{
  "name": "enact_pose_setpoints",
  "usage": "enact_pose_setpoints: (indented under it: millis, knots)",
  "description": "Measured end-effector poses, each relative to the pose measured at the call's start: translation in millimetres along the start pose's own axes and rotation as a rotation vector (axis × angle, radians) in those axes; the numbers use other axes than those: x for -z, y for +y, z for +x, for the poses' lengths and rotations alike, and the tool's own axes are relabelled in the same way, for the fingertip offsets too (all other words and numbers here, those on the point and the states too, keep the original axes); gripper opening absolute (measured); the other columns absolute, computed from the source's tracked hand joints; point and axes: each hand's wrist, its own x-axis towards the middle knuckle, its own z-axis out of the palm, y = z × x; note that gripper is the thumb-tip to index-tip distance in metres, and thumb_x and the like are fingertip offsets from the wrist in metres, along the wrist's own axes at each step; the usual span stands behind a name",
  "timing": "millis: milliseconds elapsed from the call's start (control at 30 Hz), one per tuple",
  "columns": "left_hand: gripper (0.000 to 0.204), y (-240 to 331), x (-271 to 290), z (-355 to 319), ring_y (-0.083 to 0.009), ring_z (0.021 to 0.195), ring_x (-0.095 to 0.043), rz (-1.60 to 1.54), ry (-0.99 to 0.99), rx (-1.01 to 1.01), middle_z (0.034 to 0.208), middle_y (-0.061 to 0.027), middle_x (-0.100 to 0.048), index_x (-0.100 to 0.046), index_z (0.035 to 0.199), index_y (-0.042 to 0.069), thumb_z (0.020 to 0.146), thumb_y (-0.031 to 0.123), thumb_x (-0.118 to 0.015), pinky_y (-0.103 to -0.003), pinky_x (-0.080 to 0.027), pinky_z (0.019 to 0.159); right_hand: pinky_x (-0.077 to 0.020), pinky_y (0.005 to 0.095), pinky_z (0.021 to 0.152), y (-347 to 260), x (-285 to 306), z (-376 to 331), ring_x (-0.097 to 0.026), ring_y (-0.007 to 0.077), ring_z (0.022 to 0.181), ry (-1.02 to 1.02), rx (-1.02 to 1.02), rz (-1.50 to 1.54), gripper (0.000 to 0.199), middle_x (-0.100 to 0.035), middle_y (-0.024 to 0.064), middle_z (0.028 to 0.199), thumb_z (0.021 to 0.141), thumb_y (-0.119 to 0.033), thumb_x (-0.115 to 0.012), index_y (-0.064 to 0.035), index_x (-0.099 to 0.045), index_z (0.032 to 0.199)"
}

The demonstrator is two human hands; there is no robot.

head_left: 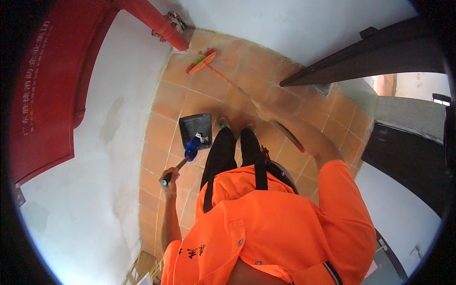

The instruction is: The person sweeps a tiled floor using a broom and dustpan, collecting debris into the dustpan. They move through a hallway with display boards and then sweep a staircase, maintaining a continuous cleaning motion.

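Dustpan [195, 128] on floor [209, 90], contents unclear (pale scrap at back) | left hand [170, 176] grips its handle | right hand [262, 110] grips broom [202, 61]

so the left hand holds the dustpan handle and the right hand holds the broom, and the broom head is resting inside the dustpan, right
Not quite. The head view shows the broom head lying on the tiled floor near the red pipe, well apart from the dustpan. The left hand does hold the dustpan handle and the right hand the broom.

We have one head-worn fisheye view, looking steeply down our own orange shirt [266, 228] to the tiled floor [209, 90]. Edges bow toward the dark rim; no second view overlaps it.
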Motion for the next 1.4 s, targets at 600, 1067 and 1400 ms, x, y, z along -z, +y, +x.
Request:
enact_pose_setpoints:
  millis: [600,1067,1400]
  knots:
    - [0.008,-102.2,86.4,-49.6,-0.0113,0.061,-0.054,0.374,-0.635,-0.253,0.068,-0.0053,-0.059,-0.059,0.076,0.001,0.073,0.004,-0.065,-0.025,-0.044,0.057,-0.0438,0.0267,0.044,-66.0,-238.4,-441.7,-0.05,0.0127,0.051,0.071,-0.553,0.54,0.057,-0.048,0.0047,0.063,0.084,-0.013,-0.048,-0.0154,-0.026,0.136]
    - [0.012,-190.4,-62.1,-52.8,-0.0245,0.062,-0.06,0.548,-1.028,-0.617,0.066,-0.0126,-0.059,-0.06,0.07,0.004,0.068,0.012,-0.068,-0.032,-0.045,0.058,-0.0419,0.0329,0.037,-63.4,-500.1,-415.6,-0.052,0.0191,0.045,0.338,-0.521,0.524,0.069,-0.053,0.0105,0.063,0.073,-0.003,-0.052,-0.0086,-0.023,0.136]
    - [0.01,-219.6,-55.8,-33.2,-0.0075,0.061,-0.05,0.389,-1.07,-0.44,0.065,-0.0016,-0.058,-0.06,0.073,0.002,0.073,0.01,-0.067,-0.025,-0.043,0.057,-0.0371,0.0249,0.038,-150.4,-446.9,-554.8,-0.045,0.0085,0.041,0.243,-0.586,1.363,0.063,-0.051,0.0026,0.058,0.079,-0.006,-0.053,-0.0141,-0.029,0.136]
